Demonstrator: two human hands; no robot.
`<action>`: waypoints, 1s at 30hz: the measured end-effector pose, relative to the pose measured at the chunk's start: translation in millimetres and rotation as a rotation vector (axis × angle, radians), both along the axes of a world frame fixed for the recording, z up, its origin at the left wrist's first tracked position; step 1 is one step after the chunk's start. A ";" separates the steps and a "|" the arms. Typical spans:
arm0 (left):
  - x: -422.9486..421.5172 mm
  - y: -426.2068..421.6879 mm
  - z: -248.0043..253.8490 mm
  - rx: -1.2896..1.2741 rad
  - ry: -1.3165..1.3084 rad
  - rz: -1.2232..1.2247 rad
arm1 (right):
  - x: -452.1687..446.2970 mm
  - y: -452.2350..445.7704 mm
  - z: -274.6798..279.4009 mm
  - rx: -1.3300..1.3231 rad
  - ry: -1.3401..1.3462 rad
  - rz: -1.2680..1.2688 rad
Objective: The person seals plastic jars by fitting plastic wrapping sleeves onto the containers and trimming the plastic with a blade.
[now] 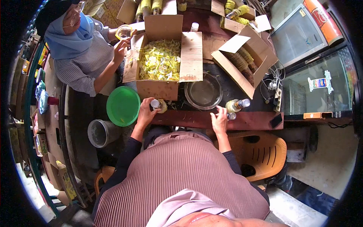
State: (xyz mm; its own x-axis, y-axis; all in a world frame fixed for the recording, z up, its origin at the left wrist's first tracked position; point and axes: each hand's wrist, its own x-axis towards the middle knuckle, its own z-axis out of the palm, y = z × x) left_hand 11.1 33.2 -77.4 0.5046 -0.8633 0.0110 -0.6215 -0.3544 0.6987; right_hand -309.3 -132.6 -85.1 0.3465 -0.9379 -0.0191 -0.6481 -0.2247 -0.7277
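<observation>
My left hand (145,112) is at the table's front edge, its thumb and fingers curled round the near side of a small bottle (162,106) with a silvery cap and a pale yellow label. My right hand (219,120) hovers by the table edge with its fingers apart and nothing visible in them. Just right of it lies a small clear bottle (231,116). Behind that, a larger capped bottle (235,105) with a yellowish label leans to the right. A round metal basin (220,99) with greyish contents rests between my hands.
An open carton (157,90) of yellow strips stands ahead. Left of it are a green plastic basin (123,106) and a grey bucket (102,133). A co-worker (81,56) handles a yellow-rimmed item at left. A carton (242,62) of stacked items and tangled cables (279,77) lie right.
</observation>
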 end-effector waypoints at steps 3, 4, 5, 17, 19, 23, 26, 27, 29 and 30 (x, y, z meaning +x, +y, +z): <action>4.4 -0.7 -6.3 -0.036 -0.002 0.026 | 34.3 8.0 -3.9 -0.062 0.084 0.287; 5.8 -3.4 -1.6 -0.042 0.054 0.047 | 46.6 10.2 -5.7 -0.121 0.091 0.392; 5.9 -3.5 3.3 -0.055 0.049 0.060 | 59.2 13.0 -7.5 -0.098 0.080 0.473; 43.3 23.4 37.0 -0.127 0.232 0.108 | 172.4 61.5 -63.0 0.023 -0.238 0.604; 52.7 30.0 36.3 -0.152 0.335 0.121 | 182.3 67.9 -55.0 0.009 -0.269 0.601; 78.0 38.8 16.4 -0.215 0.365 0.051 | 195.5 79.7 -47.7 -0.017 -0.308 0.571; 87.1 40.6 26.5 -0.240 0.663 0.065 | 203.1 87.1 -50.6 -0.031 -0.310 0.545; 91.8 41.6 27.5 -0.206 0.644 0.028 | 205.8 89.2 -51.2 -0.039 -0.306 0.538; 100.4 42.9 29.8 -0.172 0.621 -0.019 | 206.5 90.0 -51.1 -0.055 -0.286 0.525; 104.5 43.2 30.7 -0.222 0.682 -0.003 | 205.1 88.3 -54.3 -0.068 -0.264 0.520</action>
